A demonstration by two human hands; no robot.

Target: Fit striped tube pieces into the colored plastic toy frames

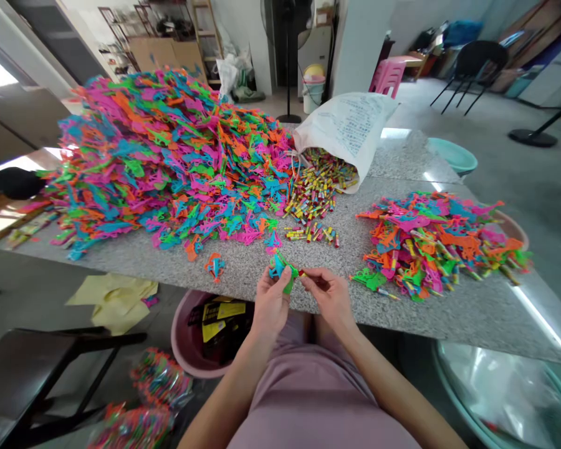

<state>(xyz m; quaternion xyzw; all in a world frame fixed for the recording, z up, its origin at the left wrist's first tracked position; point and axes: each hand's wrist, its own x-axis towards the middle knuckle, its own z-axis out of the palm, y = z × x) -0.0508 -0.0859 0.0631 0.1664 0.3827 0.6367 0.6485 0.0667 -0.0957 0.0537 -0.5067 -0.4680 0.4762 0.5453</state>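
Close to the table's near edge, my left hand (pixel 272 302) pinches small flat plastic toy pieces (pixel 288 280), green and blue; their exact shape is too small to make out. My right hand (pixel 328 294) is closed at the fingertips on a small red-ended stick (pixel 302 273), held against the green piece's right side. Just beyond my hands lie several short yellow-and-red printed sticks (pixel 308 233) and a pink plastic piece (pixel 273 239). An orange-and-blue piece (pixel 214 267) rests to the left of my left hand.
A large heap of coloured plastic pieces (pixel 168 162) covers the left of the granite table (pixel 243 296). Printed sticks spill from a white sack (pixel 350 128). At right is a pile of pieces with sticks (pixel 430 240). A pink tub (pixel 182 340) stands below the table.
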